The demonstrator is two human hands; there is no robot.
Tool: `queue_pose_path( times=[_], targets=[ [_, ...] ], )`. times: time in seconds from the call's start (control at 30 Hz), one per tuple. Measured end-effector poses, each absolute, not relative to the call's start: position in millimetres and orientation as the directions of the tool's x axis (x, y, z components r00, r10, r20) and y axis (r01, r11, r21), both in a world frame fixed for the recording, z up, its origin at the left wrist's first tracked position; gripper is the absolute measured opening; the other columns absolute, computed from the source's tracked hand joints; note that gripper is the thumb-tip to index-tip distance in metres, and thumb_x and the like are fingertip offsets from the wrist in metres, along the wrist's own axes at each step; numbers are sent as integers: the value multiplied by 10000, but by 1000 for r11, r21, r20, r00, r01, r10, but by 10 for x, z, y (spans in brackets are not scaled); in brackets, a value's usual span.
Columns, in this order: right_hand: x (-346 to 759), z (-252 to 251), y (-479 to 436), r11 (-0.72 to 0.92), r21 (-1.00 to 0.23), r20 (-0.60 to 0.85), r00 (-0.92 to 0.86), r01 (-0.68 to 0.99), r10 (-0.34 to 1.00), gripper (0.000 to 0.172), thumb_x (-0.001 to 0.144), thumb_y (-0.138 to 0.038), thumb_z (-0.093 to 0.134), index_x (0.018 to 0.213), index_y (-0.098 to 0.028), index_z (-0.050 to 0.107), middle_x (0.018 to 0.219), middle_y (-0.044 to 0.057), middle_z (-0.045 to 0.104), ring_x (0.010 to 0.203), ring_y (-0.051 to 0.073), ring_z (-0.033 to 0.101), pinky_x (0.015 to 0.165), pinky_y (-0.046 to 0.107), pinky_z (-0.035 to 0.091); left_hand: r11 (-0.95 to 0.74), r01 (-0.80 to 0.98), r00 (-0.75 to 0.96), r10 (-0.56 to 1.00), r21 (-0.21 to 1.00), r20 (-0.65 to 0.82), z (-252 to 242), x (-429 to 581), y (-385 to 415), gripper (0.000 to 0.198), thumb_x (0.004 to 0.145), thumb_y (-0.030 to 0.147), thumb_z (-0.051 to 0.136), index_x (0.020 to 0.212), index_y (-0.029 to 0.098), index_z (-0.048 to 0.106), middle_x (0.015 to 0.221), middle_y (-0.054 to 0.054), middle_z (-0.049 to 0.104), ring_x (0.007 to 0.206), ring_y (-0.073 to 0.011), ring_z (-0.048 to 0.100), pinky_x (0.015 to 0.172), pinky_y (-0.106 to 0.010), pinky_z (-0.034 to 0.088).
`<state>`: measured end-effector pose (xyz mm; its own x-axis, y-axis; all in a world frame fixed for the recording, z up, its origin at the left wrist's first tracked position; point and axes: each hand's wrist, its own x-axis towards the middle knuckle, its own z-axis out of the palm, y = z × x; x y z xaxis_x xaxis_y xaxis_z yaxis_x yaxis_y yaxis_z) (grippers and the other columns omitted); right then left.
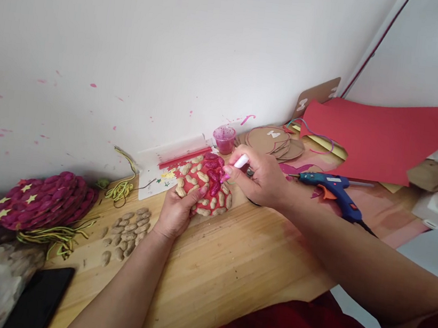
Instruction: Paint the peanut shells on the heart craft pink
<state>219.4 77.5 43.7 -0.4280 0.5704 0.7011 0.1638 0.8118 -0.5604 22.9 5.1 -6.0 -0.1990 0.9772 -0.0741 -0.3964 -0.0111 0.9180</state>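
Your right hand (263, 179) pinches a white-handled applicator (241, 161) tight between thumb and fingertips. Its pink tip is down on the glittered peanut shells (213, 174) at the middle of the red disc (203, 200). Your left hand (175, 213) grips the near-left edge of that disc, thumb laid on top, pinning it flat to the wooden table (230, 262). The work in hand looks like coating the shells pink: a cluster under the tip is covered, while the plain shells (190, 179) ringing it are not yet done. The next stroke seems to call for a light touch on a plain shell beside the tip, with the disc held so it cannot turn. It may also need a reload from the glitter cup (224, 139) just beyond your right knuckles. Loose peanuts (129, 230) lie left of your left wrist, and the blue glue gun (331, 188) rests right of your right wrist.
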Motion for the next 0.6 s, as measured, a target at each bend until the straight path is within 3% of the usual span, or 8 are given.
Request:
queue_pose_path(
  times=[0.2,0.37,0.6],
  targets=[
    [2186,440,759,806,-571,691,-438,159,575,121,921,-250,636,841,-200,559,683,-38,576,601,108,484,604,253,362,-41,-376,-200,979,926,-37,-91,213,63,469,559,276,982,951,153,757,873,-65,788,745,-208,739,681,-299,590],
    [2176,438,747,840,-503,731,-419,204,539,121,929,-243,619,840,-205,547,713,-21,591,639,119,496,640,269,368,-55,-349,-235,972,936,-31,-87,223,63,440,580,337,980,908,150,754,689,-8,716,532,-126,620,523,-233,495],
    [2194,445,777,788,-598,680,-428,148,596,152,927,-279,643,833,-201,553,672,-43,565,586,97,460,589,256,341,-47,-371,-226,973,927,-41,-74,221,62,417,570,312,978,875,155,743,664,0,693,486,-101,559,452,-201,419]
  ],
)
